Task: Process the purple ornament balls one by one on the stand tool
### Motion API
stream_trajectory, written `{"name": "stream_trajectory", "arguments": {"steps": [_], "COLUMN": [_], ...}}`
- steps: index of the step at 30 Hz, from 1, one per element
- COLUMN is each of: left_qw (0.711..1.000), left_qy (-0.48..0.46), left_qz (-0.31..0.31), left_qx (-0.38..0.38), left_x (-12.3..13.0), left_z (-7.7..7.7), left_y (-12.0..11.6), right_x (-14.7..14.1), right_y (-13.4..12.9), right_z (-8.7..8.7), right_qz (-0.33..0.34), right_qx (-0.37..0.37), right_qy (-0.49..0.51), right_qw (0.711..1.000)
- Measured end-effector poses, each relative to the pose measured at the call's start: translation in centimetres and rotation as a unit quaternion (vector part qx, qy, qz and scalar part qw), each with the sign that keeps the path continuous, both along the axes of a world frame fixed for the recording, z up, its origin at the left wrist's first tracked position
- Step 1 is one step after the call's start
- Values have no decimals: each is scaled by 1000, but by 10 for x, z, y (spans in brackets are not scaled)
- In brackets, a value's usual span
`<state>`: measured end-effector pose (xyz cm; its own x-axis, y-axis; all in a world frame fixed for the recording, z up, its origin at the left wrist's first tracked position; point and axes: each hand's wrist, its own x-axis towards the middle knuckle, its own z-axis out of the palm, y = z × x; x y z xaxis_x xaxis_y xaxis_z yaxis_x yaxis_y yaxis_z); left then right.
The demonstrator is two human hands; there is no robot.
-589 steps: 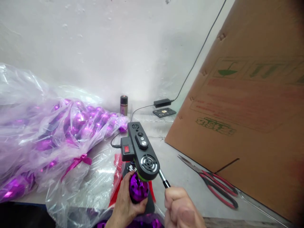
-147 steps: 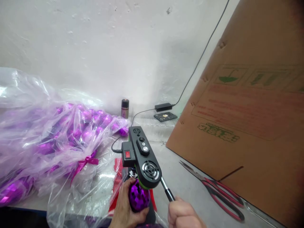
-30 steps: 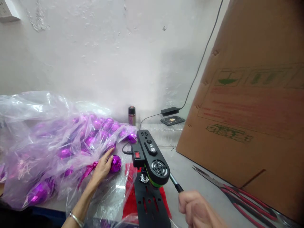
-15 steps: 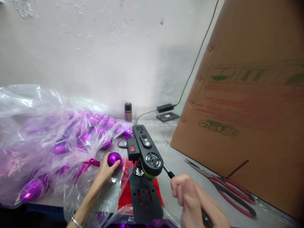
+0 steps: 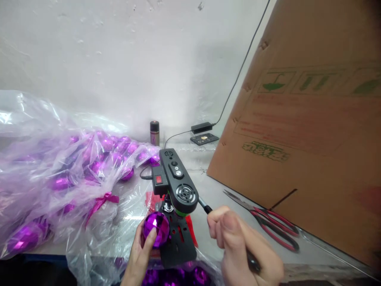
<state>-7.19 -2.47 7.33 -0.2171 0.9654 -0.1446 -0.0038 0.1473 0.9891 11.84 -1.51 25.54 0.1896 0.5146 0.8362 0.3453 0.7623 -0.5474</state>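
A shiny purple faceted ball point(image 5: 156, 229) sits between the thumb and fingers of my left hand point(image 5: 141, 248). The ball is in front of the black slotted base plate point(image 5: 178, 252) of a small machine and covers its left part. Above the plate is the machine's long black head point(image 5: 181, 184), with round vents, buttons and a box with a red switch point(image 5: 158, 179) at its side. My right hand point(image 5: 242, 246) is wrapped round the black grip of a metal-rod lever point(image 5: 205, 205) on the machine's right. Red material point(image 5: 191, 230) lies under the base.
Clear plastic bags of purple balls point(image 5: 95, 167) fill the left side, one with a magenta ribbon point(image 5: 102, 202). More balls point(image 5: 175, 276) lie below the front edge. Red-and-black scissors point(image 5: 274, 226) lie right, by a cardboard box point(image 5: 297, 119). Behind stand a small bottle point(image 5: 154, 133), a power adapter point(image 5: 201, 127) and a phone point(image 5: 204, 138).
My left hand has brought the purple ball from beside the bags, right and nearer, to the front of the base plate. My right hand stays on the lever. The view has shifted slightly.
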Motion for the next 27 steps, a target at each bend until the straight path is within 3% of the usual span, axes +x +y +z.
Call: {"name": "stream_trajectory", "arguments": {"steps": [5,12,18,27], "left_qw": [998,974,961,952], "left_qy": [63,212,243,265], "left_qz": [17,12,-1,-63], "left_qx": [18,77,130,141], "left_x": [8,15,18,14], "left_z": [-8,-20,-15,-18], "left_y": [19,19,23,24], "right_x": [1,1,0,2], "right_y": [-1,0,-4,-5], "right_z": [0,2,4,2], "right_qz": [6,2,-3,-8], "right_qx": [16,12,1,-11], "right_qy": [-8,-11,-6,-28], "right_qw": [1000,1000,1000,1000]}}
